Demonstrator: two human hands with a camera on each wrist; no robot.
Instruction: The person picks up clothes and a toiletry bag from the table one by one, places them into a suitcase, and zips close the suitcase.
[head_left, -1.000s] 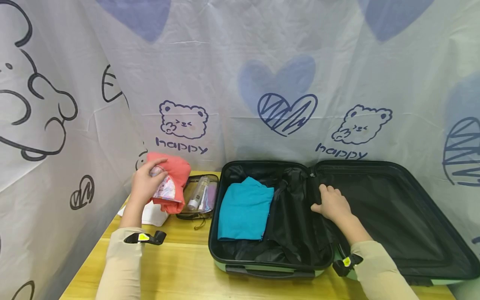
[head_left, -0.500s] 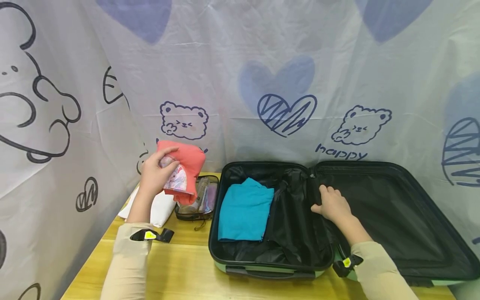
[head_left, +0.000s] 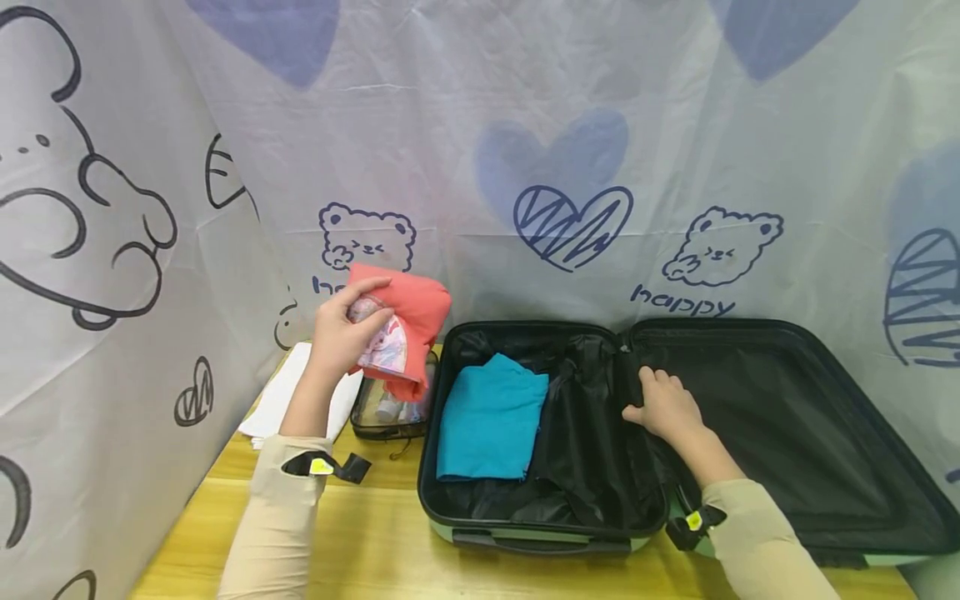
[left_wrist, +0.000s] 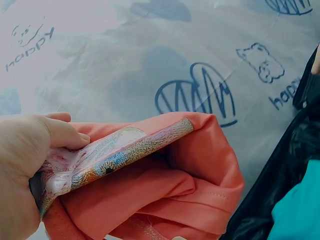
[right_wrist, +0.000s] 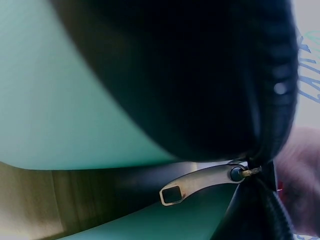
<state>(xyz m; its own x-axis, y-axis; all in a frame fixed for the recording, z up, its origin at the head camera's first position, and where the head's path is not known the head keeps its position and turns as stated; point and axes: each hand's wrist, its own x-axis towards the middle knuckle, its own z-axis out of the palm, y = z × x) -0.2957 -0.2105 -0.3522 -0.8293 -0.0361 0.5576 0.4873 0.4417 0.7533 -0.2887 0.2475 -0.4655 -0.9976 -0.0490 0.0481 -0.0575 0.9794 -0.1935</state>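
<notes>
My left hand [head_left: 347, 333] pinches a folded coral garment [head_left: 429, 307] with a colourful cartoon print, thumb over the print. The garment is up off the table, overlapping the clear pouch in the head view. In the left wrist view the thumb lies on the print of the coral garment [left_wrist: 215, 160], and its folded layers hang below. My right hand [head_left: 667, 408] rests on the hinge side of the opened black-lined suitcase [head_left: 540, 530], fingers relaxed. A folded teal garment [head_left: 491, 425] lies in the suitcase's left half. The right wrist view shows a metal zipper pull [right_wrist: 200, 185] beside the hand.
A white folded cloth [head_left: 273, 408] lies at the left of the wooden table [head_left: 375, 533]. Between it and the suitcase sits a clear black-edged pouch [head_left: 369, 408] with small bottles inside. The suitcase lid [head_left: 810, 450] lies open to the right; a printed curtain [head_left: 465, 167] hangs behind.
My left hand has moved right and up with the coral garment, uncovering more of the white cloth and covering more of the pouch. The right hand stays in place.
</notes>
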